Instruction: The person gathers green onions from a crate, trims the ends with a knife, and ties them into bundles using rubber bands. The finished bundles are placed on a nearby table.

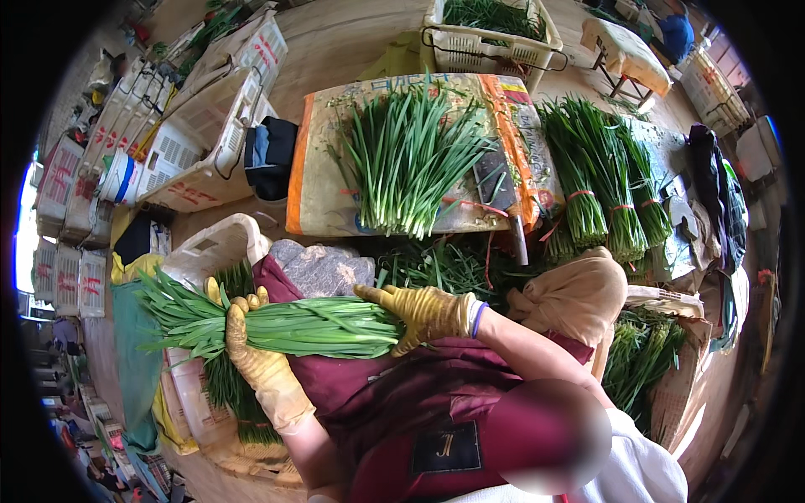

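Observation:
Across my lap lies a bundle of long green leaves, likely garlic chives (314, 324), held level. My left hand (251, 342), in a stained yellow glove, grips it near the leafy end. Around its other end is my right hand (427, 314), gloved the same way. In front of me a loose pile of the same leaves (409, 163) rests on a sack-covered table (324, 188), beside a broad-bladed knife (494, 179) whose handle juts over the near edge. Tied bundles (607, 207) with red bands stand at the table's right.
Plastic crates (201, 170) stand at the left, and one with greens (490, 53) is beyond the table. Close on my left and right are crates holding more greens (635, 364). A white bucket (118, 179) is at the far left. Another person (676, 34) is at the upper right.

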